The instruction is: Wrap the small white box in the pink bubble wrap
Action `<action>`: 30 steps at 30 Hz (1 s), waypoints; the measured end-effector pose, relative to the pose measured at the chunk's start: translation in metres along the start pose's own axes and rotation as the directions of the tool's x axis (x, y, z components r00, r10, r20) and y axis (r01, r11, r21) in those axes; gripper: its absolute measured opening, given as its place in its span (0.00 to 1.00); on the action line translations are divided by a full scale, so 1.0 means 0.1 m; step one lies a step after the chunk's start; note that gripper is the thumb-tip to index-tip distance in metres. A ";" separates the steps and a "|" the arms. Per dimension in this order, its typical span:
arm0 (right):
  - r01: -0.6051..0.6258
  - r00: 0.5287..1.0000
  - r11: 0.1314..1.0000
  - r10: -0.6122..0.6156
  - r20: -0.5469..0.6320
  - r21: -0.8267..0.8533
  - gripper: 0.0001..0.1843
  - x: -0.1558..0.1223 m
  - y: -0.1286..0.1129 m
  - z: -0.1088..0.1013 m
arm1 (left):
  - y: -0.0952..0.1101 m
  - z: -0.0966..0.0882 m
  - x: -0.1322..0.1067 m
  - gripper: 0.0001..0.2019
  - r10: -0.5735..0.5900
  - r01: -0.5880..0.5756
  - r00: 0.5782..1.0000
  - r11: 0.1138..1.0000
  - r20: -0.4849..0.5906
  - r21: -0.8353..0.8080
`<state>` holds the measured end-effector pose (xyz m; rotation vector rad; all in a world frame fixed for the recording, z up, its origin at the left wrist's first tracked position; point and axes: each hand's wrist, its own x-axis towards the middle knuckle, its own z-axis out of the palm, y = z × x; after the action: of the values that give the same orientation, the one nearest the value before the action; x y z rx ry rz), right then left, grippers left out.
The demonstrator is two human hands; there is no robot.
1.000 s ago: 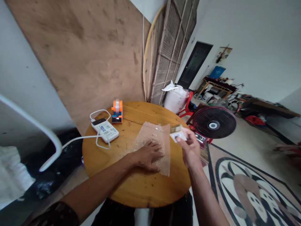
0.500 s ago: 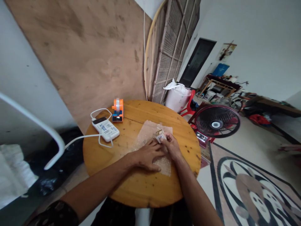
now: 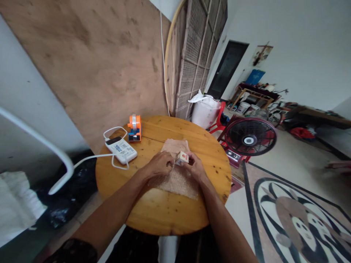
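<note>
A small white box (image 3: 182,157) with a red mark on its face sits over the middle of a sheet of clear bubble wrap (image 3: 181,182). My right hand (image 3: 196,167) grips the box from its right side, between thumb and fingers. Just left of the box, my left hand (image 3: 161,164) has its fingers curled in a pinch on the left edge of the bubble wrap. The sheet lies on a round wooden table (image 3: 175,215), its left part lifted toward that hand.
An orange and blue tape dispenser (image 3: 135,128) stands at the table's back left. Beside it lies a white power bank (image 3: 121,149) with a looped white cable. A fan (image 3: 249,140) stands right of the table, and a white sack (image 3: 205,111) behind it.
My left hand has gone from lying flat on the bubble wrap to pinching its left edge. The box has been turned and now shows its red-marked face, still in my right hand.
</note>
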<state>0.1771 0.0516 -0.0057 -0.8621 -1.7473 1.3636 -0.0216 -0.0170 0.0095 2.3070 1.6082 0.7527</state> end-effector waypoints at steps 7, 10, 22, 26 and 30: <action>0.097 0.991 0.974 -0.076 0.106 -0.206 0.29 -0.06 0.02 0.06 | 0.04 -0.03 -0.01 0.08 -0.005 0.005 1.000 1.000 -0.010 0.010; 0.081 0.993 0.978 -0.063 0.097 -0.192 0.33 -0.07 0.03 0.05 | 0.03 -0.02 -0.01 0.07 -0.039 0.039 0.999 0.999 -0.009 0.007; 0.136 0.986 0.968 -0.110 0.128 -0.211 0.27 -0.07 0.02 -0.01 | 0.06 0.01 0.02 0.23 -0.071 0.067 0.997 0.992 -0.029 -0.111; 0.119 0.985 0.984 -0.100 0.142 -0.133 0.30 -0.07 0.02 -0.02 | 0.06 0.01 0.03 0.23 -0.056 0.050 0.998 0.989 -0.041 -0.140; 0.001 0.990 1.000 -0.004 0.143 0.015 0.32 -0.08 -0.05 -0.03 | 0.09 -0.01 0.03 0.23 -0.040 0.030 0.998 0.987 -0.057 -0.161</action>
<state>0.1835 0.0446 -0.0013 -0.7699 -1.8427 1.4662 -0.0140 -0.0178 0.0149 2.1579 1.5473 0.9152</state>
